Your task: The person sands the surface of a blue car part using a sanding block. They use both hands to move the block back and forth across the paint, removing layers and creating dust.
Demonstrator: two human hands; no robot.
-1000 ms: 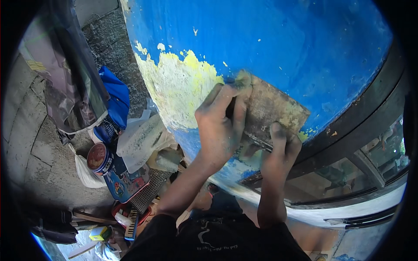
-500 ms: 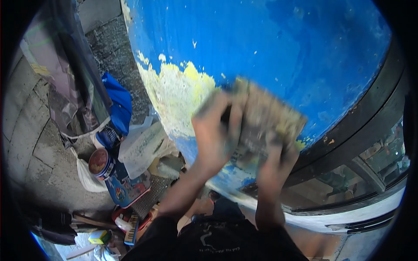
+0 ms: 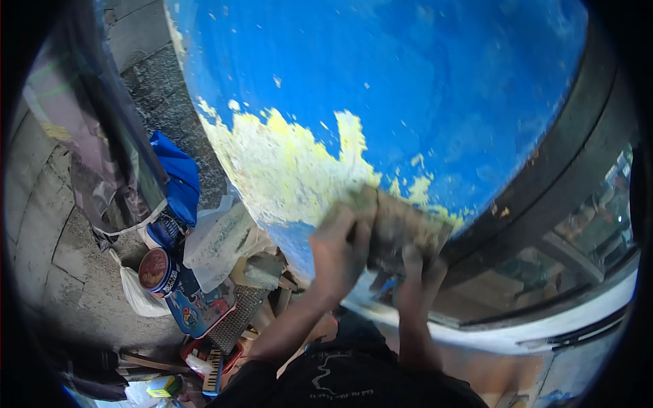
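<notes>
A curved surface with blue paint (image 3: 408, 75) fills the upper middle, with a flaking white and pale yellow patch (image 3: 279, 170) along its lower left. A wide, worn, dirty scraper blade (image 3: 408, 224) lies against the lower part of that patch. My left hand (image 3: 337, 248) is closed round the blade's left end, and my right hand (image 3: 418, 279) grips its lower right edge with the thumb on top. Both hands are slightly blurred, and the surface directly under the blade is hidden.
A dark-framed glass panel (image 3: 571, 255) curves along the right. At left are a plastic covering (image 3: 102, 163), blue cloth (image 3: 173, 180), a round tub (image 3: 153, 272) on a colourful board (image 3: 194, 313), a white bag (image 3: 139, 299) and a toy keyboard (image 3: 212, 374) by a red basin.
Both hands and the blade have moved down toward me. Pale yellow and white streaks now show where blue paint and the blade were, enlarging the bare patch.
</notes>
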